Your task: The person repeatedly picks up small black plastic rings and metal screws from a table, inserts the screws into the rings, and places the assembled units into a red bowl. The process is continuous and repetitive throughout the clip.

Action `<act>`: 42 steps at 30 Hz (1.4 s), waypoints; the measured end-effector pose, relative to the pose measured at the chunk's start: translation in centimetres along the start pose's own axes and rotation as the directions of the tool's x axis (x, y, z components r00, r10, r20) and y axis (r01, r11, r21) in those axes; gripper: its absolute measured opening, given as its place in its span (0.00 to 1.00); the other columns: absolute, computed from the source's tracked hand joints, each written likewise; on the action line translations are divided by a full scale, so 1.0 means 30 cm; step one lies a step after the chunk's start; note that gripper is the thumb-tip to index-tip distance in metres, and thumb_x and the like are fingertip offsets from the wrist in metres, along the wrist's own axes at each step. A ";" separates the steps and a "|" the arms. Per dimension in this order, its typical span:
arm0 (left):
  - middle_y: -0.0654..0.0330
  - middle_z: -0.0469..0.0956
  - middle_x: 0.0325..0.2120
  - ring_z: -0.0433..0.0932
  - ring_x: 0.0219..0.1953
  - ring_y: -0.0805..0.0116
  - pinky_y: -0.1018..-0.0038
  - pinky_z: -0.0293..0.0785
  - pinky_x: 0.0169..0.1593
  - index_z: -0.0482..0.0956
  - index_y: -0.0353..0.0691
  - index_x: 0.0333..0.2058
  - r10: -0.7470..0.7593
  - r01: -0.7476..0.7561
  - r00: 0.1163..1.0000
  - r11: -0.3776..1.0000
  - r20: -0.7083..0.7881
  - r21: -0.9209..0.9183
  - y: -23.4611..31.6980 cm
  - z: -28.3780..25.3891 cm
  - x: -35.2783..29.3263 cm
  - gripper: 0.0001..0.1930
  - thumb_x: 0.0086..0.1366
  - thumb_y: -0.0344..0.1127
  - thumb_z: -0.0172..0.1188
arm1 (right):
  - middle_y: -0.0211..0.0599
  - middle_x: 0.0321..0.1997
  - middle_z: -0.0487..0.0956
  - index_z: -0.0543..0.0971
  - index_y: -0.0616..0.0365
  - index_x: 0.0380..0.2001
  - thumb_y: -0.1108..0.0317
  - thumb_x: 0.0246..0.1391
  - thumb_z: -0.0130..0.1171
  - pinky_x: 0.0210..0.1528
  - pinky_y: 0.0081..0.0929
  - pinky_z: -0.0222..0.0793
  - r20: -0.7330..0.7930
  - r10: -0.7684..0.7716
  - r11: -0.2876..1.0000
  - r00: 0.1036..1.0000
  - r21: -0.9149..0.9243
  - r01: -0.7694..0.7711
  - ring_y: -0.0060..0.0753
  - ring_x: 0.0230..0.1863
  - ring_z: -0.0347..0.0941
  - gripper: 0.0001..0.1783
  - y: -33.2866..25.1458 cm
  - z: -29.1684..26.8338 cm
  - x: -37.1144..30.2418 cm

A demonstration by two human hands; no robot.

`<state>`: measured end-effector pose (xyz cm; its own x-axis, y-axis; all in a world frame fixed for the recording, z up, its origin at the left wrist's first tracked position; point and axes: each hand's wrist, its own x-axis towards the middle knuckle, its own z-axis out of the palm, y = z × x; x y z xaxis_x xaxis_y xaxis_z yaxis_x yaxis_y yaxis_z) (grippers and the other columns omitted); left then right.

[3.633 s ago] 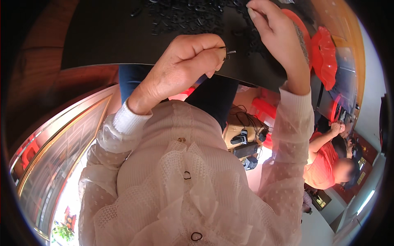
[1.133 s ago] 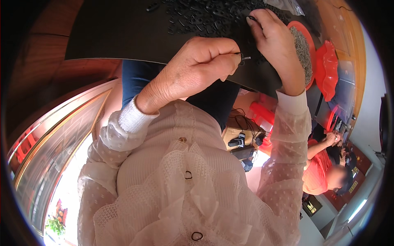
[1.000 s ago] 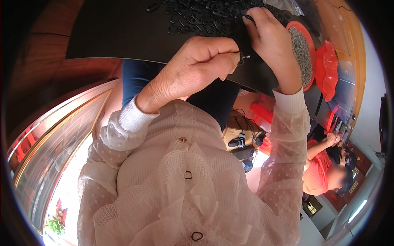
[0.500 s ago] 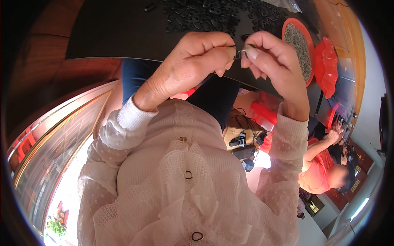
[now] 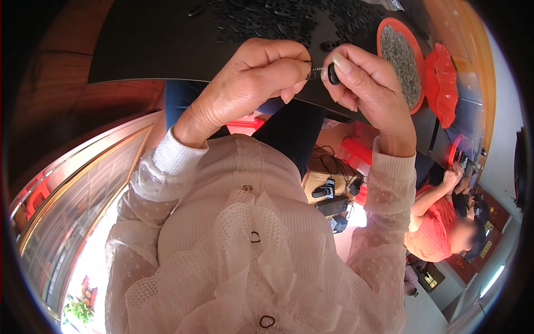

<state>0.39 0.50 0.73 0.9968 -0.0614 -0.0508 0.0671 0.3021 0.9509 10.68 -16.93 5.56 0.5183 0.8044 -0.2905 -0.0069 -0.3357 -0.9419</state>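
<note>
Over the near edge of the dark table (image 5: 144, 53), my two hands face each other. My left hand (image 5: 264, 75) is closed, its thumb and fingers pinching a small black plastic piece (image 5: 311, 74). From that piece a tiny metal spring (image 5: 319, 69) sticks out to the right. My right hand (image 5: 370, 80) pinches a rounded black plastic piece (image 5: 333, 74) between thumb and fingers, close to the spring's tip. Whether the spring touches this rounded piece, I cannot tell. Many loose black plastic pieces (image 5: 261, 22) lie spread on the table beyond my hands.
An orange-red bowl (image 5: 421, 83) full of small metal springs (image 5: 401, 61) stands to the right of my right hand. Beside it is a red wavy-edged dish (image 5: 441, 86). Cables and black devices (image 5: 332, 207) sit below. Another person (image 5: 439, 228) works at the far right.
The rounded black piece now shows in my right fingers, where the spring's end was before. Both hands have shifted slightly left, with the spring still at the left hand's piece.
</note>
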 end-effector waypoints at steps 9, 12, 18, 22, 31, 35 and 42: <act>0.68 0.66 0.14 0.57 0.15 0.86 0.84 0.49 0.19 0.73 0.35 0.25 -0.050 0.049 0.999 0.998 0.013 0.041 0.023 0.008 0.004 0.08 0.60 0.32 0.50 | 0.20 0.15 0.63 0.72 0.58 0.22 0.56 0.62 0.53 0.18 0.14 0.47 -0.021 -0.029 0.998 0.999 -0.058 0.027 0.10 0.17 0.52 0.19 0.012 -0.007 0.008; 0.69 0.65 0.14 0.56 0.15 0.86 0.83 0.48 0.18 0.73 0.35 0.24 -0.049 0.049 0.999 0.998 0.014 0.042 0.023 0.009 0.005 0.08 0.60 0.32 0.50 | 0.20 0.15 0.63 0.72 0.58 0.22 0.56 0.62 0.53 0.19 0.15 0.47 -0.022 -0.023 0.999 0.999 -0.040 0.022 0.11 0.18 0.53 0.19 0.017 -0.009 0.012; 0.69 0.65 0.13 0.56 0.15 0.86 0.83 0.48 0.18 0.72 0.36 0.23 -0.033 0.033 0.999 0.997 0.007 0.072 0.025 0.011 0.006 0.09 0.60 0.33 0.50 | 0.20 0.15 0.63 0.72 0.58 0.22 0.55 0.62 0.53 0.19 0.15 0.48 -0.022 -0.050 0.997 0.999 -0.058 0.049 0.11 0.18 0.54 0.19 0.012 -0.004 0.009; 0.68 0.65 0.13 0.61 0.15 0.85 0.84 0.51 0.19 0.72 0.36 0.23 -0.059 0.059 0.998 0.995 -0.004 0.075 0.039 0.018 0.004 0.10 0.60 0.34 0.50 | 0.21 0.15 0.63 0.72 0.59 0.22 0.56 0.61 0.54 0.19 0.16 0.50 -0.035 -0.088 0.989 0.996 -0.124 0.083 0.12 0.18 0.55 0.19 0.012 -0.005 0.011; 0.66 0.67 0.15 0.71 0.18 0.79 0.84 0.60 0.22 0.72 0.35 0.23 -0.027 0.027 1.000 0.993 0.002 0.119 0.024 0.016 0.006 0.10 0.60 0.34 0.49 | 0.22 0.16 0.65 0.73 0.61 0.23 0.60 0.60 0.55 0.20 0.17 0.52 -0.044 -0.143 0.970 0.989 -0.204 0.131 0.12 0.19 0.57 0.17 0.000 -0.002 0.004; 0.66 0.67 0.15 0.71 0.18 0.78 0.84 0.63 0.24 0.71 0.35 0.23 -0.009 0.008 1.000 0.995 0.010 0.097 0.009 0.017 0.008 0.10 0.60 0.33 0.49 | 0.22 0.16 0.65 0.73 0.61 0.24 0.60 0.60 0.55 0.20 0.16 0.52 -0.027 -0.122 0.978 0.992 -0.173 0.116 0.12 0.19 0.57 0.17 0.008 -0.012 0.005; 0.66 0.67 0.15 0.71 0.20 0.78 0.83 0.65 0.25 0.72 0.34 0.23 -0.023 0.020 0.999 0.995 0.034 0.102 0.018 0.013 0.010 0.10 0.60 0.33 0.49 | 0.21 0.16 0.64 0.73 0.60 0.23 0.59 0.60 0.55 0.20 0.16 0.51 -0.018 -0.109 0.982 0.994 -0.159 0.104 0.12 0.20 0.56 0.17 0.011 -0.017 0.006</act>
<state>0.70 0.27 1.34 0.9929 -0.1011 -0.0624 0.0819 0.2023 0.9759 11.21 -17.14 5.28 0.5309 0.8273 -0.1835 0.1833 -0.3235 -0.9283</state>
